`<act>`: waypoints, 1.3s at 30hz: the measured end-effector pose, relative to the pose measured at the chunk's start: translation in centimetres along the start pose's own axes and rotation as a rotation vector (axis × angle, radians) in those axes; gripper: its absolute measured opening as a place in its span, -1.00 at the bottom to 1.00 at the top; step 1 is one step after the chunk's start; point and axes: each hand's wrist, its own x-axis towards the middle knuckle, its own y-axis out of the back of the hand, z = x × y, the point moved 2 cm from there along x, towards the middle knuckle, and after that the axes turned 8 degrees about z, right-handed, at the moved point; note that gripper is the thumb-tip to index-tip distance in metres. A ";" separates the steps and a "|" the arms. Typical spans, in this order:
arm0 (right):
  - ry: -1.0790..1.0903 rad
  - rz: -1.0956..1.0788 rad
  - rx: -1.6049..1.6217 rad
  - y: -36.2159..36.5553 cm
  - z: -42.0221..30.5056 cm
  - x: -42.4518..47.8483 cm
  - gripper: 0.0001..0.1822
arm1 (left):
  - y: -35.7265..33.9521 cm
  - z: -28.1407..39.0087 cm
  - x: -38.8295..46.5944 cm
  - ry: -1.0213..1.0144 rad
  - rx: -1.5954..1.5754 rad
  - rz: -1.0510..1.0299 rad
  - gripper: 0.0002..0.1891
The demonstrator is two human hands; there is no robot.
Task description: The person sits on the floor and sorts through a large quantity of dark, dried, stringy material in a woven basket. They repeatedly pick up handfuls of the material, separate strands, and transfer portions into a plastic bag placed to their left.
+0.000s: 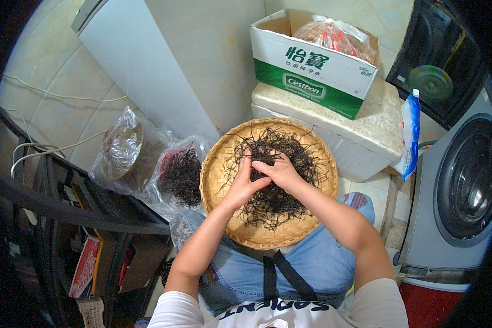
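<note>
A round woven bamboo tray [217,180] rests on my lap, across my jeans. Heaped over its middle and right side is a tangle of thin, dark dried strands [287,209]. My left hand [246,180] and my right hand [281,168] meet at the upper part of the heap, gripping a clump of the strands. The thumbs point toward each other, and the clump partly hides the fingertips. To the left of the tray, an open clear plastic bag [158,197] holds more of the same dark strands [184,176].
A Cestbon carton [307,76] containing a tied plastic bag [336,37] stands on a white foam box [328,139]. Right of it are a blue-and-white packet [410,135] and a front-loading washing machine [426,205]. Left are a plastic-wrapped round object [123,151], cables [65,151] and a dark shelf [86,213].
</note>
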 end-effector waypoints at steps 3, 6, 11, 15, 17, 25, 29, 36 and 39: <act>0.011 0.036 0.051 0.6 0.1 0.2 -0.72 | 0.1 0.1 0.1 0.076 -0.182 -0.055 -0.09; 0.015 0.002 -0.072 1.3 -1.6 0.3 -0.76 | 0.6 1.5 0.0 0.113 -0.246 -0.039 -0.18; -0.027 0.072 -0.086 3.3 -0.3 0.7 -0.72 | 0.8 1.2 -0.3 -0.003 -0.002 -0.105 -0.24; -0.110 0.120 -0.111 3.9 -0.7 0.8 -0.72 | 1.3 1.8 -0.8 -0.089 0.206 -0.003 -0.46; -0.126 0.113 -0.109 4.4 -0.3 1.0 -0.75 | 2.1 2.1 -0.9 -0.058 0.338 0.068 -0.61; -0.114 0.010 -0.091 4.0 -1.3 0.1 -0.78 | 5.9 2.0 0.5 -0.082 0.306 0.465 -0.71; -0.117 -0.087 -0.080 3.0 -2.2 -0.6 -0.74 | 5.8 0.5 1.3 -0.102 -0.126 0.258 -0.44; -0.113 -0.079 -0.100 2.0 -3.3 -1.1 -0.68 | 2.3 -0.2 0.8 0.188 -0.510 -0.160 -0.11; -0.067 -0.048 -0.097 2.3 -2.8 -0.6 -0.69 | 1.3 0.1 0.1 0.210 -0.412 -0.233 -0.06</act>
